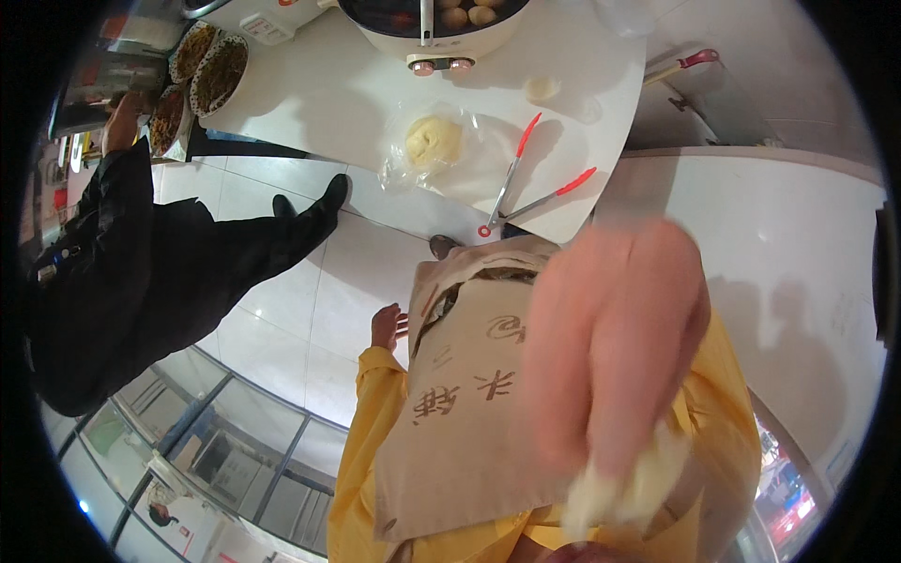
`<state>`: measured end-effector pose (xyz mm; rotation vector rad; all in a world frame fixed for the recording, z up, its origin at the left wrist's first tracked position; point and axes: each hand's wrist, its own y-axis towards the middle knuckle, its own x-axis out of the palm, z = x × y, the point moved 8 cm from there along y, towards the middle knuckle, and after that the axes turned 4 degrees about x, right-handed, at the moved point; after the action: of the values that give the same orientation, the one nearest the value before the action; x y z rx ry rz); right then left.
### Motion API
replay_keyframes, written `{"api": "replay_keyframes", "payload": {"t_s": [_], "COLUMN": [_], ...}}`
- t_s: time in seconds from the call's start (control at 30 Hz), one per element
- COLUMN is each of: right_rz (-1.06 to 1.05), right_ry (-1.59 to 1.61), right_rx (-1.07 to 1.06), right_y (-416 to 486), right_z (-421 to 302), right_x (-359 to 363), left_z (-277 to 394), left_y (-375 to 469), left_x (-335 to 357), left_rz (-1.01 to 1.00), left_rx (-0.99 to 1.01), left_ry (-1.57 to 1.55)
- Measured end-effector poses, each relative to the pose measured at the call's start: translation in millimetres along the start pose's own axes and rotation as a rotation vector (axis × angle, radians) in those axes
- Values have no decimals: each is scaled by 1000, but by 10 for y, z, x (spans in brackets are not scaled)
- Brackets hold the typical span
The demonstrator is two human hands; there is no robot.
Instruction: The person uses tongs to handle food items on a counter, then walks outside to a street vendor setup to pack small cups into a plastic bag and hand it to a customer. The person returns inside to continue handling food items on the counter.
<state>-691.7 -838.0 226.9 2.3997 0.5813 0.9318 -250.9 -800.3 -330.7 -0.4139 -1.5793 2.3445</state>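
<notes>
My right hand is raised close to the camera, blurred, its fingers closed on a pale, soft piece of food that looks like torn bun. My left hand hangs beside my brown apron, with its fingers apart and nothing visible in it. On the white table before me, a pale yellow bun sits in a clear plastic bag. Right of it lie spread metal tongs with red ends. Farther back is a small pale piece.
An electric pot holding brown eggs stands at the back. Several patterned bowls of food are at far left, where a person in black reaches. A red-handled tool lies at right beside a white counter.
</notes>
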Motion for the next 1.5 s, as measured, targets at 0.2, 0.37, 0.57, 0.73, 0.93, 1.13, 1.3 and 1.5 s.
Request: {"api": "replay_keyframes", "payload": {"t_s": [0.2, 0.37, 0.57, 0.73, 0.93, 1.13, 1.3, 1.5], "right_rz": [1099, 1476, 1431, 1431, 1119, 739, 894, 942], "right_ry": [-658, -959, -1313, -1751, -1446, -1667, -1474, -848], "right_rx": [389, 462, 640, 818, 685, 830, 781, 773], "right_y": [-1597, -2913, -3342, -2905, -1876, -981, -857, -883], "right_z": [-130, 2, 187, -133, 407, 1556, 1305, 1229], "right_x": [-1982, -2802, -3061, -2704, -2479, -2753, -2790, -2646], "left_z": [1637, 2675, 3204, 3381, 3341, 3455, 3557, 3627], "left_y": [-483, -969, -1355, -1280, -1156, -1288, -1466, -1587], "left_x": [779, 1324, 1539, 1573, 1592, 1645, 1673, 1777], "left_rz": [6, -14, 11, 68, 58, -17, -66, -145], "left_rx": [302, 499, 519, 493, 536, 634, 717, 819], "left_ry": [-59, -112, -157, 34, 59, -46, -257, -380]}}
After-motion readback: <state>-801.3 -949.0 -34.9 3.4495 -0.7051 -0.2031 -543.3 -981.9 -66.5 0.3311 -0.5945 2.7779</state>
